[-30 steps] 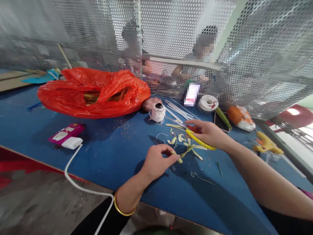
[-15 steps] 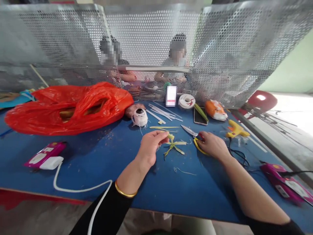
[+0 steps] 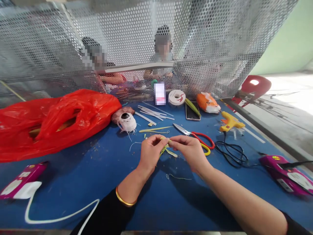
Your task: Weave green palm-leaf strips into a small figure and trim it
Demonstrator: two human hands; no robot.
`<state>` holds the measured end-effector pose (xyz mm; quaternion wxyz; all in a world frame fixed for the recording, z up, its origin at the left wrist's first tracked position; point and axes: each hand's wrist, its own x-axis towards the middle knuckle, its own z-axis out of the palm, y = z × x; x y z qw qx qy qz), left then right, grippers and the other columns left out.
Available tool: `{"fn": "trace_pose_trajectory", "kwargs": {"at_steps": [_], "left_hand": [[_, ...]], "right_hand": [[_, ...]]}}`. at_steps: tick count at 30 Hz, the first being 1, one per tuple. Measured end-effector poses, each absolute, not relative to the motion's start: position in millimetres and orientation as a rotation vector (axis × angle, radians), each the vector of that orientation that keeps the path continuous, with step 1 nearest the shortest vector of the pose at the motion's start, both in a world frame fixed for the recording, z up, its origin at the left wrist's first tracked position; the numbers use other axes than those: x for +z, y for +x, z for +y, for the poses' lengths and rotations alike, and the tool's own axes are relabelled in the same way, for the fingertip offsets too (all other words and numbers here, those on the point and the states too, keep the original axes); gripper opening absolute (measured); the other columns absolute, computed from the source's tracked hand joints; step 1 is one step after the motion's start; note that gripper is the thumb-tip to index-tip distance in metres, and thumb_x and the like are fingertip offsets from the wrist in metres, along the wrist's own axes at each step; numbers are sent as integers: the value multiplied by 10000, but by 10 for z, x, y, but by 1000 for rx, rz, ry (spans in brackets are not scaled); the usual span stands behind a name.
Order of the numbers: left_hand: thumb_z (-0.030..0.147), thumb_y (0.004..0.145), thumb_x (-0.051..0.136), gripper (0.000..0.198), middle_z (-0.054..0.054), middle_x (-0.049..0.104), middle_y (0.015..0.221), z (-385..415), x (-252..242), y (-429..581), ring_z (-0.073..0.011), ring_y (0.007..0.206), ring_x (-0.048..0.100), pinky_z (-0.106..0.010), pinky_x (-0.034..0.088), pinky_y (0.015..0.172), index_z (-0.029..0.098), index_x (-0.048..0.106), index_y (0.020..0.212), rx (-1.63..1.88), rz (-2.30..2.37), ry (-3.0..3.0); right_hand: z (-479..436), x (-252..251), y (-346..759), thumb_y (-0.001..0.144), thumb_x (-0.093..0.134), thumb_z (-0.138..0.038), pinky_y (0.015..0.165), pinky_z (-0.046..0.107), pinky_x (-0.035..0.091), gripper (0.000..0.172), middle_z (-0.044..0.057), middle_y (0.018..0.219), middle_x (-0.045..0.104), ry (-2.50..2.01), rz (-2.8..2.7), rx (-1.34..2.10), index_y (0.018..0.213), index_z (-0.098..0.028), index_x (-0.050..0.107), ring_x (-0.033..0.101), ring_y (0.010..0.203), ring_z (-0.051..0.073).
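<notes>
A small green woven piece with loose leaf-like strips (image 3: 171,153) hangs between my two hands just above the blue table. My left hand (image 3: 152,152) pinches it from the left, thumb and finger pressed together. From the right, my right hand (image 3: 189,150) grips its upper part with the fingertips; the fingers hide most of the piece. Scissors (image 3: 202,136) with one red and one yellow handle loop lie beyond my right hand, blades toward the far left. Pale green strips (image 3: 155,129) rest past my fingertips. A thin thread (image 3: 179,178) lies nearer to me.
On the left sit a red plastic bag (image 3: 80,114), a ball of white thread (image 3: 127,123) and a purple power strip (image 3: 26,178). White sticks (image 3: 155,113), a ribbon spool (image 3: 176,97), a phone (image 3: 192,110) and a yellow glue gun (image 3: 231,121) with black cord lie farther off.
My right hand has let go of the scissors, which now lie on the table, and has come left to the green piece in my left hand. The view has shifted to the right.
</notes>
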<state>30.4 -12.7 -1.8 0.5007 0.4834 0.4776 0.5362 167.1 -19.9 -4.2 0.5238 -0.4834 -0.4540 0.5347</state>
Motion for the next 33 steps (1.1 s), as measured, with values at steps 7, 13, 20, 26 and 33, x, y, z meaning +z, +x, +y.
{"fn": "trace_pose_trajectory", "kwargs": {"at_steps": [7, 13, 20, 26, 33], "left_hand": [[309, 693, 757, 160, 22, 627, 657, -147, -68, 307, -111, 631, 536, -240, 421, 630, 175, 672, 670, 1223, 1185, 1203], [366, 709, 748, 212, -1, 639, 675, -175, -24, 295, -120, 672, 559, -251, 432, 684, 164, 693, 677, 1112, 1139, 1085], [383, 739, 703, 225, -8, 639, 674, -162, -87, 320, -135, 662, 567, -263, 446, 668, 163, 681, 698, 1109, 1157, 1097], [373, 775, 676, 215, -15, 660, 695, -193, -85, 344, -136, 653, 556, -262, 444, 646, 167, 698, 720, 1106, 1257, 1315], [287, 823, 600, 165, -46, 726, 811, 27, -28, 119, -149, 633, 627, -275, 485, 632, 198, 734, 861, 1132, 1392, 1474]], "right_hand": [[-245, -122, 1732, 613, 820, -414, 601, 287, 473, 278, 15, 668, 685, -1152, -1086, 1228, 722, -178, 724, 583, 623, 141], [-242, -142, 1787, 735, 732, -371, 622, 293, 488, 185, 24, 720, 695, -1130, -1308, 1081, 765, -191, 703, 605, 663, 157], [-265, -156, 1796, 762, 705, -361, 623, 295, 496, 170, 22, 722, 685, -1192, -1410, 963, 768, -193, 684, 597, 650, 156], [-260, -187, 1786, 731, 714, -377, 545, 268, 415, 197, -3, 643, 621, -1255, -1315, 1085, 728, -188, 658, 515, 587, 131], [-109, -194, 1943, 751, 674, -395, 568, 275, 371, 223, -5, 677, 588, -1325, -1268, 983, 745, -180, 615, 485, 613, 126]]}}
